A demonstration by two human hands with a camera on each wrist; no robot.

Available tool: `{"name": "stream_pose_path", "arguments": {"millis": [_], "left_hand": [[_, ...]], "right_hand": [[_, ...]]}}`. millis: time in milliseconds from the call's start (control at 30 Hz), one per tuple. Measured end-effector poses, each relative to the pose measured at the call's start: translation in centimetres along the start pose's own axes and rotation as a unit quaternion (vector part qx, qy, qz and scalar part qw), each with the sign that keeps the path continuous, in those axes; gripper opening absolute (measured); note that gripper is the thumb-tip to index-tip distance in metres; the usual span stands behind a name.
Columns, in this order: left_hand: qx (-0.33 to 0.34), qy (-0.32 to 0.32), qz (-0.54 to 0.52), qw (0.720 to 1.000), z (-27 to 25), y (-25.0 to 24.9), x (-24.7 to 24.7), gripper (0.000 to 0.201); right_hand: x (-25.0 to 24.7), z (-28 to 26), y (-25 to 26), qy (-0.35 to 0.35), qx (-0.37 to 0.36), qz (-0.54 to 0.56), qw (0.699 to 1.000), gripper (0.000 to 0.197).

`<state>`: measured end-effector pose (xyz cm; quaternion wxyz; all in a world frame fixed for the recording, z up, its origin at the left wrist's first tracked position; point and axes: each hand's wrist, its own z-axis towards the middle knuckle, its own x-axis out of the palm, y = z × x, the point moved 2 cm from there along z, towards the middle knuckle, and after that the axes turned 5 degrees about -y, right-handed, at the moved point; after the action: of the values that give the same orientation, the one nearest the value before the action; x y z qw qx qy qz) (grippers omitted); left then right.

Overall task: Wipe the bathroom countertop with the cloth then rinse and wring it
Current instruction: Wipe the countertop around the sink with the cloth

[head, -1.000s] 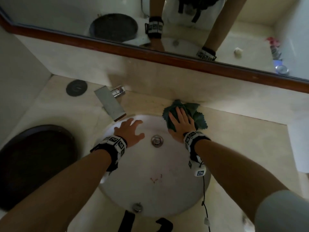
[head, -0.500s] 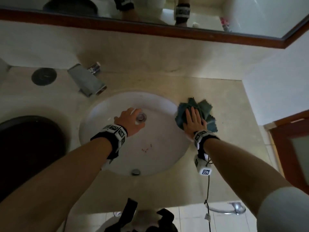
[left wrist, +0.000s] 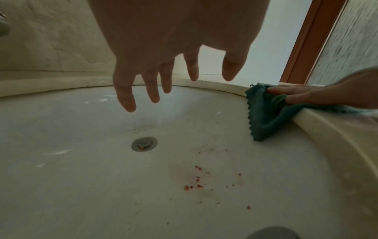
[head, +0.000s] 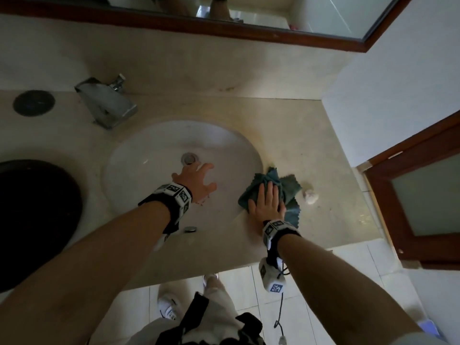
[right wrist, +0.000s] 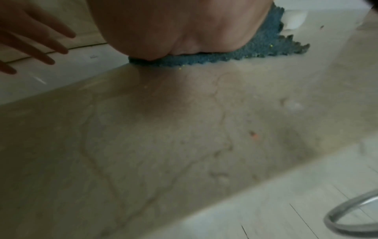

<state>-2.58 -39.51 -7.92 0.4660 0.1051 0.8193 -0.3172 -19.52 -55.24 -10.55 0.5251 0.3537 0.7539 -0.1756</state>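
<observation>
A crumpled teal cloth (head: 288,186) (left wrist: 266,113) (right wrist: 204,59) lies on the beige stone countertop (head: 311,145) (right wrist: 184,129) at the sink's right rim, one corner drooping into the basin. My right hand (head: 266,199) (left wrist: 306,95) presses flat on it with straight fingers. My left hand (head: 196,179) (left wrist: 163,80) hovers over the white sink basin (head: 149,175) (left wrist: 81,161) with spread fingers, holding nothing. Red specks dot the basin near the drain (left wrist: 144,143).
A chrome faucet (head: 107,103) stands behind the sink at the left. A small pale lump (head: 310,196) sits on the counter just right of the cloth. A dark round basin (head: 32,215) lies far left. A wood-framed door (head: 418,195) stands at the right.
My right hand has slid the cloth from behind the sink around its right rim towards the front. My left hand has drifted rightward over the basin.
</observation>
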Motion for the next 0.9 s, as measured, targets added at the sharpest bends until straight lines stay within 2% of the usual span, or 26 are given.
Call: {"name": "stream_pose_path", "arguments": {"millis": [233, 533, 900], "left_hand": [[-0.009, -0.001, 0.014, 1.000, 1.5, 0.6, -0.5, 0.061], [-0.052, -0.011, 0.014, 0.998, 4.9, 2.5, -2.6, 0.061], [-0.112, -0.011, -0.024, 0.993, 10.2, 4.6, -5.3, 0.063]], "right_hand": [[-0.9, 1.8, -0.5, 0.012, -0.026, -0.008, 1.000, 0.065], [-4.6, 10.1, -0.4, -0.013, -0.057, -0.053, 0.997, 0.066], [-7.3, 18.8, 4.7, -0.033, -0.159, -0.092, 0.982, 0.061]]}}
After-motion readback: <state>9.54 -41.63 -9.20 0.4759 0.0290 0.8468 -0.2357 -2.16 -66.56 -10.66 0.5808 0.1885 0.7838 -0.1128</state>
